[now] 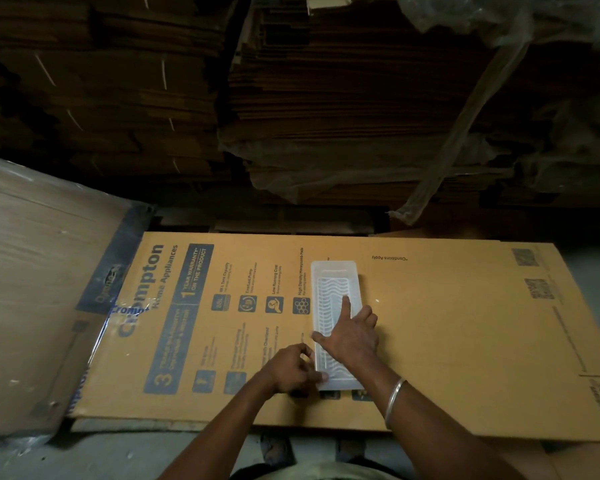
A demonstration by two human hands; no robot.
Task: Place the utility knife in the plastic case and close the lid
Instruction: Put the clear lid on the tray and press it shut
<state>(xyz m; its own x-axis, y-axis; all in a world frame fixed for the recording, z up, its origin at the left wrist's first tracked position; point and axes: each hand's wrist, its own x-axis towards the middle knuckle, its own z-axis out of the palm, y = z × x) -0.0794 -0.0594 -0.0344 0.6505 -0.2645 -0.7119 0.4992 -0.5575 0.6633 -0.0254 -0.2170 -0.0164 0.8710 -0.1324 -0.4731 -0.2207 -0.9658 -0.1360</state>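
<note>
The translucent white plastic case (336, 306), wavy-ribbed lid down, lies under the spread right hand (352, 336); the left hand (293, 370) pinches its near corner.

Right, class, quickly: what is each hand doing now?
Left hand: curled, fingers at the case's near left corner; grip unclear.
Right hand: open, flat on the lid, forefinger out, holding nothing.

The case (333, 299) is a long, translucent white plastic box with a wavy ribbed lid, lying flat and lengthwise, running away from the person, lid down; whether the knife is inside cannot be told through the frosted plastic
</note>
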